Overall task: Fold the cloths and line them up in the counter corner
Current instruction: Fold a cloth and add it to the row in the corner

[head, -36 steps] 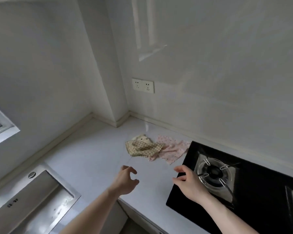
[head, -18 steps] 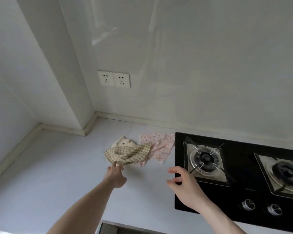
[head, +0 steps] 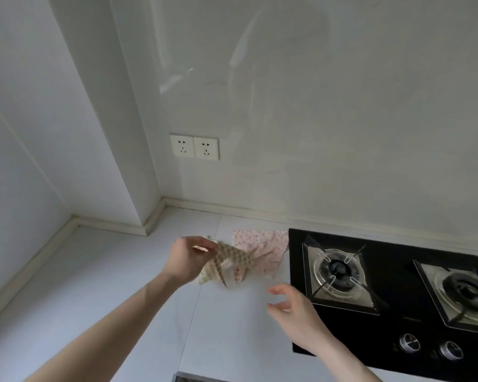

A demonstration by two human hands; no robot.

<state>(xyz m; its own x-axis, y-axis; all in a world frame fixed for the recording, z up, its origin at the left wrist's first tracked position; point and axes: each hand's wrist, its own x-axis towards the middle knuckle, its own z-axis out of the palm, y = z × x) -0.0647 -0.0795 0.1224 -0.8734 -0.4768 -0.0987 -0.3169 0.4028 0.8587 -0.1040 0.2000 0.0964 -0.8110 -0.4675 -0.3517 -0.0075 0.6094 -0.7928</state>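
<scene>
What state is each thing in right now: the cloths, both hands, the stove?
checked cloth: unfolded, crumpled, lifted by one edge off the counter
pink floral cloth: unfolded, lying rumpled on the counter beside the stove
left hand: pinches the checked cloth's edge
right hand: open, fingers relaxed, holds nothing
stove: no flame visible on either burner
sockets: nothing plugged in
</scene>
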